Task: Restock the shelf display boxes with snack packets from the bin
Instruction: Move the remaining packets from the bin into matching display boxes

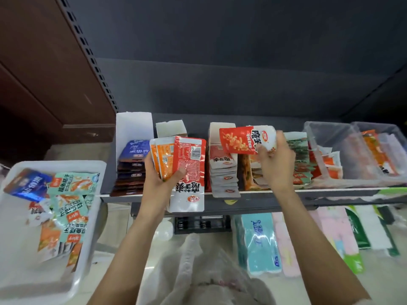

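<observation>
My left hand (159, 175) grips a fan of several snack packets (187, 166), red-and-white ones over orange ones, in front of the shelf. My right hand (275, 159) holds one red-and-white packet (242, 139) above the open display box (214, 133) of matching red-and-white packets. To the left a white display box (134, 128) holds blue and dark packets. The white bin (59, 280) at lower left contains several mixed packets, teal, blue and orange.
Clear plastic tubs (330, 137) with red and orange packets stand on the shelf's right. A green-packet stack (300, 159) sits beside my right hand. Tissue packs (259, 241) lie below the shelf edge (330, 192). A brown cabinet (44, 73) stands at left.
</observation>
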A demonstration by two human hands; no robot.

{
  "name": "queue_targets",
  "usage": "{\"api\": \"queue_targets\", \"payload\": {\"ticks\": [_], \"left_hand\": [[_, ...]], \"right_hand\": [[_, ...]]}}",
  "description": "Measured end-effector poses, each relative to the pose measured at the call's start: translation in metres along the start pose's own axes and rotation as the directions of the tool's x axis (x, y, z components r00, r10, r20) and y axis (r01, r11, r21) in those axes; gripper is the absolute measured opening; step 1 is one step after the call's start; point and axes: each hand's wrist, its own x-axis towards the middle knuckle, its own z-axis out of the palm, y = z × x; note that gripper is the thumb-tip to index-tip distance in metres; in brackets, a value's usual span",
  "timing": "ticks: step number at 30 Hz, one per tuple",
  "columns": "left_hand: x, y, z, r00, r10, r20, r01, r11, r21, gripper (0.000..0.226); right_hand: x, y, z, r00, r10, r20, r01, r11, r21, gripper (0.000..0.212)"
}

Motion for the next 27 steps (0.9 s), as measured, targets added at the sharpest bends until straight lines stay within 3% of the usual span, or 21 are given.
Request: {"api": "queue_targets", "payload": {"ticks": [5, 9, 14, 18, 22, 24, 27], "left_hand": [[-0.001, -0.001, 0.002, 0.998, -0.034, -0.053, 0.034, 0.999, 0.014, 0.070], [-0.003, -0.004, 0.011, 0.996, -0.045, -0.077, 0.048, 0.998, 0.031, 0.073], [-0.004, -0.008, 0.018, 0.994, -0.047, -0.103, 0.051, 0.998, 0.031, 0.067], [-0.002, -0.008, 0.018, 0.993, -0.045, -0.114, 0.046, 0.999, 0.009, 0.067], [-0.002, -0.007, 0.020, 0.992, -0.026, -0.121, 0.028, 0.999, 0.016, 0.068], [-0.002, -0.007, 0.022, 0.993, -0.010, -0.119, 0.014, 0.999, 0.033, 0.068], [-0.001, -0.006, 0.029, 0.993, 0.001, -0.122, 0.003, 0.999, 0.033, 0.069]], "right_hand": [[0.029, 0.003, 0.017, 0.998, 0.031, 0.058, -0.028, 0.998, -0.052, 0.029], [0.038, 0.002, 0.020, 0.979, -0.188, 0.074, 0.200, 0.959, -0.200, 0.022], [0.037, 0.000, 0.032, 0.812, -0.486, 0.322, 0.564, 0.795, -0.223, 0.020], [0.032, 0.008, 0.049, 0.701, -0.448, 0.556, 0.657, 0.709, -0.258, 0.022], [0.023, 0.011, 0.057, 0.612, -0.402, 0.681, 0.719, 0.640, -0.269, 0.037], [0.017, 0.010, 0.048, 0.614, -0.377, 0.693, 0.714, 0.639, -0.285, 0.046], [-0.003, 0.003, 0.023, 0.731, -0.462, 0.502, 0.585, 0.803, -0.113, 0.049]]}}
